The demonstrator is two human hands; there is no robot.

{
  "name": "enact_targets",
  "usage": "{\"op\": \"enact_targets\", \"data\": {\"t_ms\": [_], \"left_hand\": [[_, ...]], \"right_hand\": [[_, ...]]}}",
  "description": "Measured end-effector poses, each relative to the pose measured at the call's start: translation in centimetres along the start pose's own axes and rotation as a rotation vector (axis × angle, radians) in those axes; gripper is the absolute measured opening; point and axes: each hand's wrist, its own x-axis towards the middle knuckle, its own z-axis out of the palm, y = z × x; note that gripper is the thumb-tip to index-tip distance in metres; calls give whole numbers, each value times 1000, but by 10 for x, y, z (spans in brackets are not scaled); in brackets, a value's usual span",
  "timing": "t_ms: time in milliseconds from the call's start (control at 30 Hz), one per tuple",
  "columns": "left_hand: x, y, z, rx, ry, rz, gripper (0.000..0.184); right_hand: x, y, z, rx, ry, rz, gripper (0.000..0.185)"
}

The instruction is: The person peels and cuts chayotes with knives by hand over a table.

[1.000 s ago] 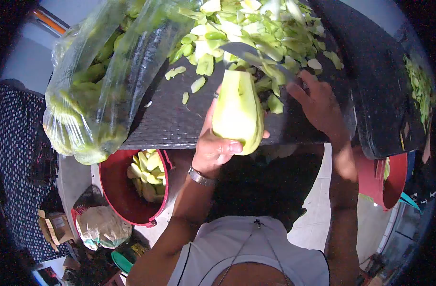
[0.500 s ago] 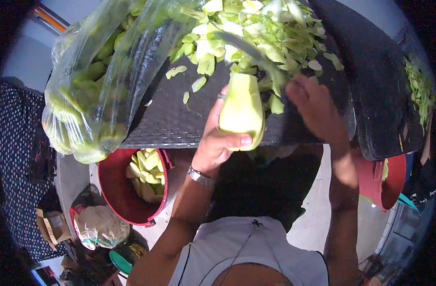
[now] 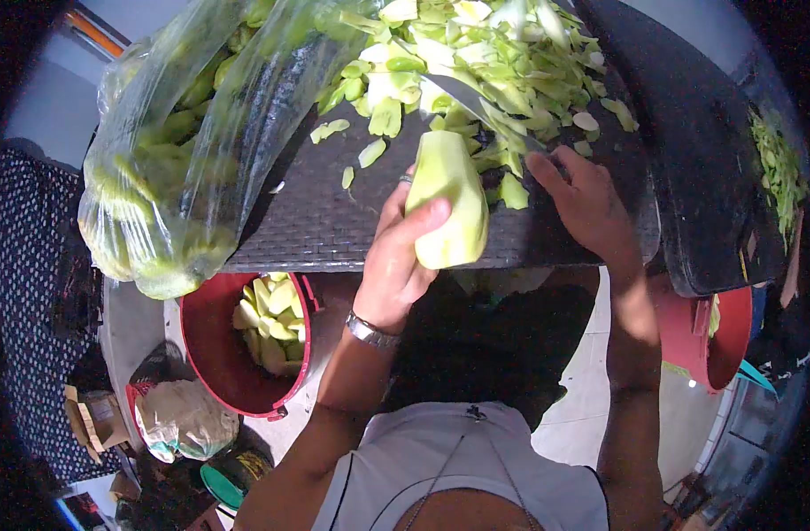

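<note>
My left hand (image 3: 403,243) is wrapped round a peeled, pale green chayote (image 3: 447,199), its narrower end pointing away from me. The thumb lies across its top. In my right hand (image 3: 582,199) is a knife (image 3: 476,102), its curved blade reaching up and left over the peelings. The blade is apart from the chayote, and its handle is mostly hidden in my fingers. Beyond both hands, a heap of green and white peelings (image 3: 502,66) covers the far part of the dark woven tabletop (image 3: 308,230).
A clear plastic bag (image 3: 170,177) full of green chayotes hangs over the table's left edge. Below stands a red bucket (image 3: 201,354) with pale cut pieces. Another red bucket (image 3: 732,345) is at right, by a black chair (image 3: 697,177). A stuffed plastic sack (image 3: 188,420) lies lower left.
The chayote has turned in my left hand, and my thumb has shifted up onto its top. The knife has moved slightly right, away from the chayote.
</note>
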Motion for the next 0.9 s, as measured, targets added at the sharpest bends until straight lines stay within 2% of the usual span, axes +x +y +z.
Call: {"op": "enact_targets", "data": {"t_ms": [33, 67, 167, 233, 300, 333, 367, 533, 733, 833, 867, 900], "left_hand": [[1, 2, 6, 36, 86, -11, 74], [6, -3, -3, 102, 102, 12, 62], [13, 4, 3, -150, -27, 13, 58], [15, 2, 8, -245, 34, 62, 57], [16, -6, 4, -410, 65, 163, 54], [22, -1, 7, -330, 71, 88, 52], [28, 4, 11, -250, 72, 12, 50], [29, -2, 18, -248, 81, -17, 50], [28, -3, 13, -218, 98, 26, 48], [23, 3, 16, -167, 160, 104, 46], [23, 7, 20, -220, 235, 130, 46], [25, 8, 17, -203, 221, 121, 47]], "right_hand": [[0, -3, 0, 14, -12, 0, 41], [-1, -4, 2, 84, 2, 42, 44], [-8, -15, 8, 245, 42, 132, 52], [-26, -40, 12, 286, 60, 142, 58], [-45, -53, 22, 200, 44, -73, 51], [-50, -57, 27, 157, 39, -181, 49], [-52, -57, 33, 120, 65, -255, 56], [-48, -57, 39, -11, 141, -317, 62], [-45, -54, 40, -57, 166, -324, 59], [-39, -47, 25, -48, 88, -166, 54], [-38, -38, 22, -32, 77, -142, 53], [-36, -34, 20, -11, 65, -143, 55]]}}
